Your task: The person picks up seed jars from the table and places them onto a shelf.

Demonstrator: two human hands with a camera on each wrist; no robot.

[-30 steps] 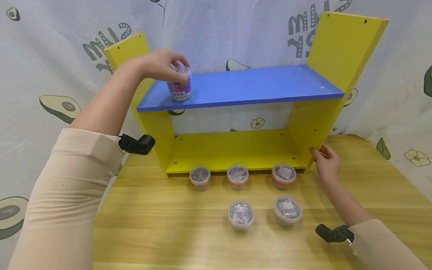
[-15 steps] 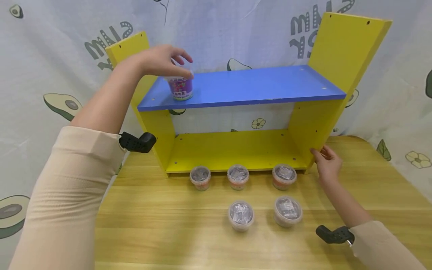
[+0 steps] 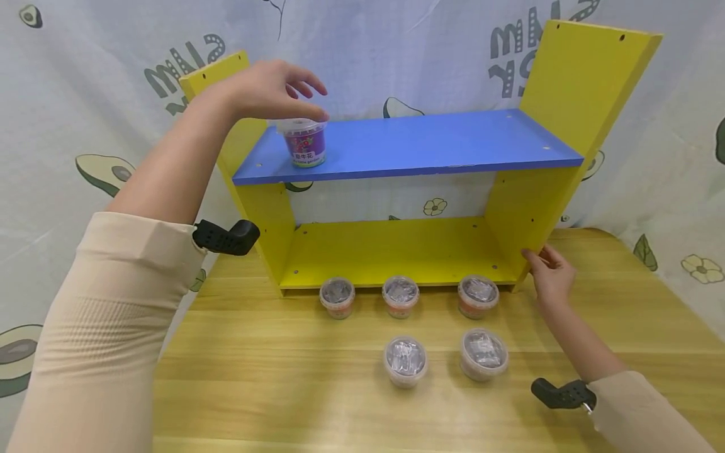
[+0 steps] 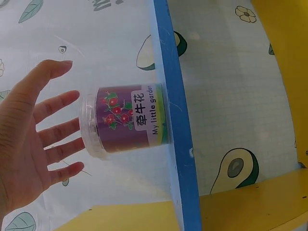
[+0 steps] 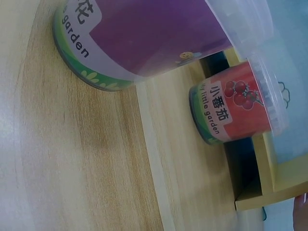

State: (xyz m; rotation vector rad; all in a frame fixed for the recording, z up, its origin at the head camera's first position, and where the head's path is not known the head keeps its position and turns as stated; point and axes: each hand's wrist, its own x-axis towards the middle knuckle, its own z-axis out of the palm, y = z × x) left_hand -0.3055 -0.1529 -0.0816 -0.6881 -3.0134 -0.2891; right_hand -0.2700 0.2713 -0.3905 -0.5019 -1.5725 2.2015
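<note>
A purple-labelled cup (image 3: 306,146) with a clear lid stands upright on the left end of the blue shelf (image 3: 419,143). Just above its lid is my left hand (image 3: 277,94), fingers spread; the left wrist view shows a gap between most of the palm and the cup (image 4: 130,118). My right hand (image 3: 550,277) grips the lower front edge of the shelf unit's yellow right side panel (image 3: 510,214), its thumb on the front and fingers behind. In the right wrist view only a bit of that hand shows at the right edge.
Three lidded cups stand in a row before the yellow bottom board (image 3: 391,251): left (image 3: 337,299), middle (image 3: 400,297) and right (image 3: 478,297). Two more, one (image 3: 405,362) and another (image 3: 484,355), stand nearer on the wooden table (image 3: 272,377). A patterned cloth hangs behind.
My left hand has let go of the purple-labelled cup and risen a little above it, its fingers spreading. The cup stays on the blue shelf. My right hand keeps its grip on the side panel.
</note>
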